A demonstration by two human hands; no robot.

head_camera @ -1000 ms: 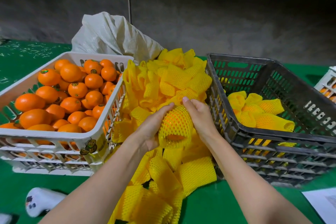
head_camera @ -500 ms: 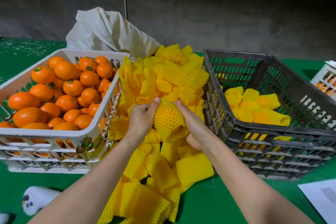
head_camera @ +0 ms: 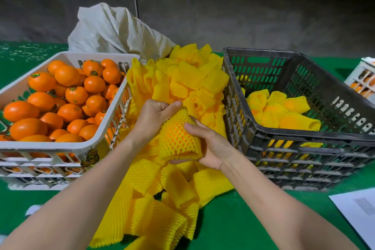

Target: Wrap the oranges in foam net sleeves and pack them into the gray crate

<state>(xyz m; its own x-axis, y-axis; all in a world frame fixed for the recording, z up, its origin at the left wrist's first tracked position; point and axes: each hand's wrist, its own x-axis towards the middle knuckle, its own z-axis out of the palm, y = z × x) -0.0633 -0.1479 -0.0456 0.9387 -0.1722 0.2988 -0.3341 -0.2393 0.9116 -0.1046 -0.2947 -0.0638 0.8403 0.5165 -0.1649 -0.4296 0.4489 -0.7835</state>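
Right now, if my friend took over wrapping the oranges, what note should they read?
Left hand grips the top of the netted orange; right hand holds its right side and underside, above the pile of empty sleeves.
Bare oranges fill the white crate on the left.
Done: a few wrapped oranges lie in the gray crate on the right.
Left: put this one into the gray crate, then wrap and pack the rest.
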